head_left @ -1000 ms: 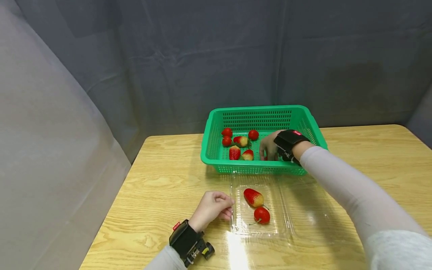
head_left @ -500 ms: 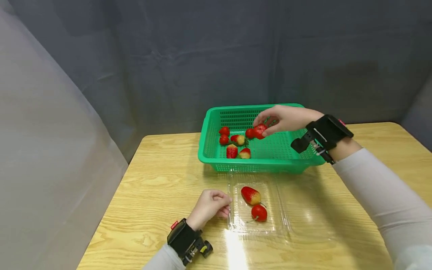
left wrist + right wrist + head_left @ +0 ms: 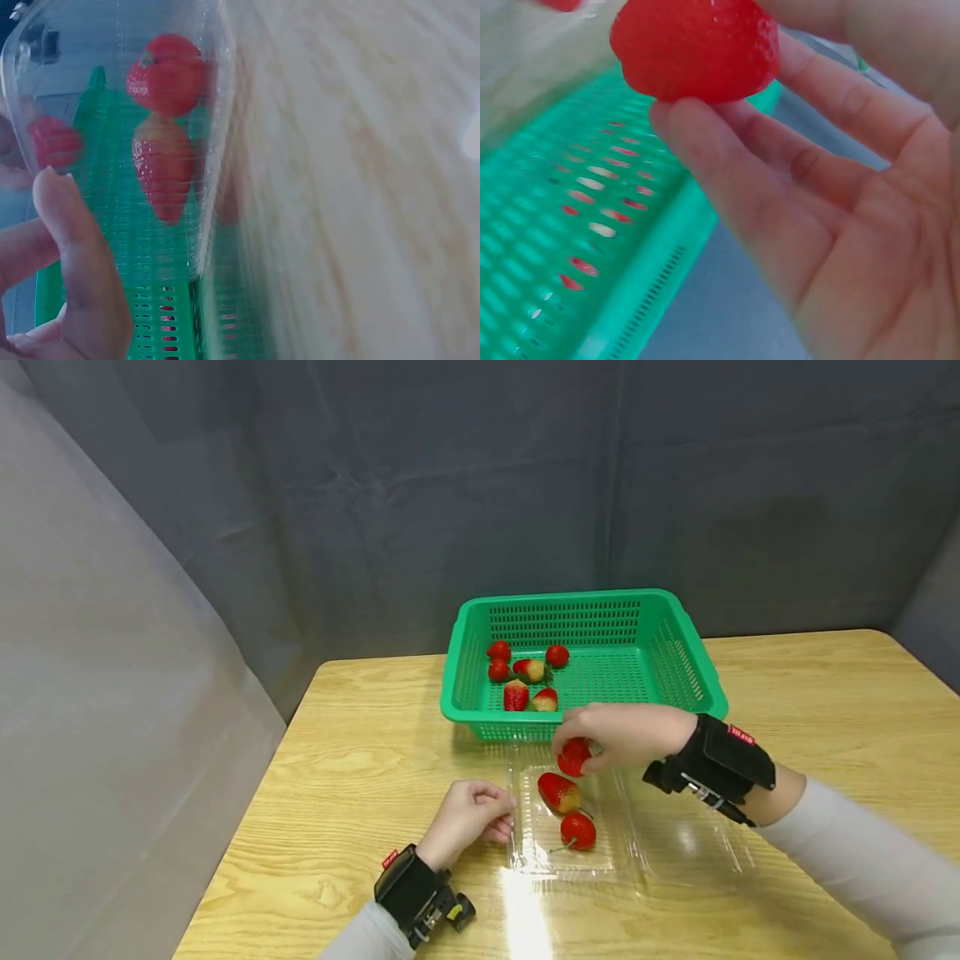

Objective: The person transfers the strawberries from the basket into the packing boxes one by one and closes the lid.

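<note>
One red strawberry (image 3: 574, 760) is pinched between the thumb and fingers of the right hand (image 3: 626, 731), held over the far end of a clear container (image 3: 603, 860). The container's left rim is pinched by the left hand (image 3: 467, 820). Inside, a longer strawberry (image 3: 558, 792) and a stemmed red fruit (image 3: 578, 831) are laid close together. Beyond, six red fruits are held in the left half of a green basket (image 3: 682, 668), set on a wooden table (image 3: 360, 760).
</note>
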Available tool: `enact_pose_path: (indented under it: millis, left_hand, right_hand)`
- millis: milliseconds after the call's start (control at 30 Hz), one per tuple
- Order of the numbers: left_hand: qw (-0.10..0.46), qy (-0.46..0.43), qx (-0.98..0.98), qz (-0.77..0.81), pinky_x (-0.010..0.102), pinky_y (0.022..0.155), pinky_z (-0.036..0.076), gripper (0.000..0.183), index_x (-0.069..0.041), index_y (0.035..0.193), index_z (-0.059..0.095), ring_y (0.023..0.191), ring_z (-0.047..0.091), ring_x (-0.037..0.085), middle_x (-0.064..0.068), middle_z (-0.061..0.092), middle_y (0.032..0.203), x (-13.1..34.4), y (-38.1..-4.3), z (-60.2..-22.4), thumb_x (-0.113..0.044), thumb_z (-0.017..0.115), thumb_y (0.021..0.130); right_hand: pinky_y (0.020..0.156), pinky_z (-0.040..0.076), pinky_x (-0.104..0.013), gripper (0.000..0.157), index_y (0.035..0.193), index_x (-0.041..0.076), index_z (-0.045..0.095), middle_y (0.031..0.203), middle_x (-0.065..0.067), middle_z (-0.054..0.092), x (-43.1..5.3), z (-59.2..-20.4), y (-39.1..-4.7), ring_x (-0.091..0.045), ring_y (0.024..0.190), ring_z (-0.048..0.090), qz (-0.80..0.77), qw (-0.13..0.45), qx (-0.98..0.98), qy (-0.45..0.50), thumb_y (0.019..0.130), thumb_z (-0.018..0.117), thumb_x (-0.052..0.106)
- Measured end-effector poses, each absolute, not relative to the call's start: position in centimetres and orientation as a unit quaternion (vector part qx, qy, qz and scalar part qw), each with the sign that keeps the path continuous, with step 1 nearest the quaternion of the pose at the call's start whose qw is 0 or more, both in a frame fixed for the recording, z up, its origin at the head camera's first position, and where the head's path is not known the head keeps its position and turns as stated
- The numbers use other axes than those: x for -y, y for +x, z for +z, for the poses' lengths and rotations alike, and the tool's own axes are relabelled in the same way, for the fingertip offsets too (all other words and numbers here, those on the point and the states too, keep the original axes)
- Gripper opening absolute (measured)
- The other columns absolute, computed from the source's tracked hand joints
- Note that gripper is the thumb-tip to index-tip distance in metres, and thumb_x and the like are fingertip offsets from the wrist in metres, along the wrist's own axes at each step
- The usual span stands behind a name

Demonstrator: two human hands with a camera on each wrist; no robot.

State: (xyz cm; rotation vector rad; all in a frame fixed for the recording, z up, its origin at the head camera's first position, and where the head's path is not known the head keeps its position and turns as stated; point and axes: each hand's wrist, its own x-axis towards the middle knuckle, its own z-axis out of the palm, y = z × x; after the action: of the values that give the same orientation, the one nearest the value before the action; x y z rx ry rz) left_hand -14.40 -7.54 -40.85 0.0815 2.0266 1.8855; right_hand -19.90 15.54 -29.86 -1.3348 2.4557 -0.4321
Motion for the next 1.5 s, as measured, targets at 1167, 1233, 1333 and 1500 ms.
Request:
enact_pose_path:
  millis: [1167, 1233, 1333, 1500]
  left_hand:
    - [0.188, 0.035, -0.713, 0.674, 0.022, 0.048, 0.054, 0.022, 0.014, 0.091, 0.058, 0.049, 0.056, 0.012, 0.006, 0.059, 0.061, 7.6, -14.5, -41.0, -0.007, 0.060, 0.083]
    - [0.187, 0.036, -0.712, 0.675, 0.022, 0.048, 0.054, 0.022, 0.014, 0.091, 0.058, 0.049, 0.056, 0.012, 0.006, 0.059, 0.062, 7.5, -14.5, -41.1, -0.007, 0.060, 0.083]
    - [0.184, 0.036, -0.715, 0.674, 0.022, 0.048, 0.054, 0.022, 0.014, 0.091, 0.059, 0.049, 0.056, 0.012, 0.007, 0.059, 0.062, 7.4, -14.6, -41.2, -0.007, 0.059, 0.083]
    - [0.179, 0.031, -0.721, 0.669, 0.023, 0.048, 0.054, 0.020, 0.013, 0.090, 0.059, 0.049, 0.056, 0.012, 0.006, 0.059, 0.062, 7.0, -14.7, -41.4, -0.005, 0.060, 0.083]
  right_hand:
    - [0.075, 0.052, -0.033, 0.030, 0.110, 0.007, 0.059, 0.103, -0.007, 0.064, -13.6, -30.7, -21.6, -0.018, 0.085, 0.059, -0.131, 0.201, -0.857, -0.456, 0.080, 0.065, 0.013]
    - [0.075, 0.052, -0.031, 0.030, 0.111, 0.010, 0.059, 0.105, -0.006, 0.063, -13.5, -29.2, -22.2, -0.016, 0.085, 0.058, -0.162, 0.190, -0.851, -0.463, 0.082, 0.064, 0.016]
    - [0.077, 0.052, -0.031, 0.030, 0.113, 0.012, 0.058, 0.107, -0.004, 0.062, -13.6, -27.7, -23.9, -0.015, 0.088, 0.059, -0.194, 0.168, -0.846, -0.467, 0.084, 0.062, 0.017]
    - [0.079, 0.051, -0.036, 0.029, 0.114, 0.011, 0.057, 0.104, -0.007, 0.061, -13.7, -27.5, -28.1, -0.020, 0.091, 0.058, -0.173, 0.155, -0.858, -0.458, 0.085, 0.060, 0.013]
